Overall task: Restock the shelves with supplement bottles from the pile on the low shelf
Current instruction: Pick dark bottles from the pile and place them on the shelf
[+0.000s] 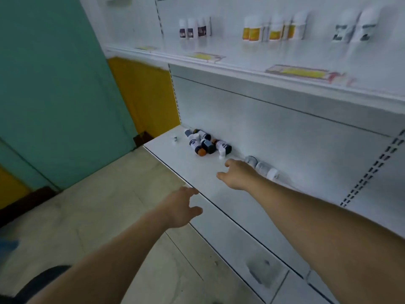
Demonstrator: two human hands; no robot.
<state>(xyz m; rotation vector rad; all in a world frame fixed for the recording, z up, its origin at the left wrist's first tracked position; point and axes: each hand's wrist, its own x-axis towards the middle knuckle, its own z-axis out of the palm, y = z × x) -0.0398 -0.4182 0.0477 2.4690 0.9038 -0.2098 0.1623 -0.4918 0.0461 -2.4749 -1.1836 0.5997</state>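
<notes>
The low shelf (219, 194) is the landmark: a broad white board along the bottom of the rack. Above it runs the upper shelf (241, 69), carrying blurred rows of standing bottles (274, 29). The pile of supplement bottles (206, 143) lies toward the low shelf's far left end, against the back panel; two pale bottles (263, 168) lie on their sides further right along that panel. The right hand (238, 176) hovers over the low shelf between pile and pale bottles, its grip loosely spread and empty. The left hand (182, 207) hangs at the shelf's front edge, fingers relaxed, holding nothing. I judge the heaped bottles could roll off the front edge if a careless grab knocks them.
</notes>
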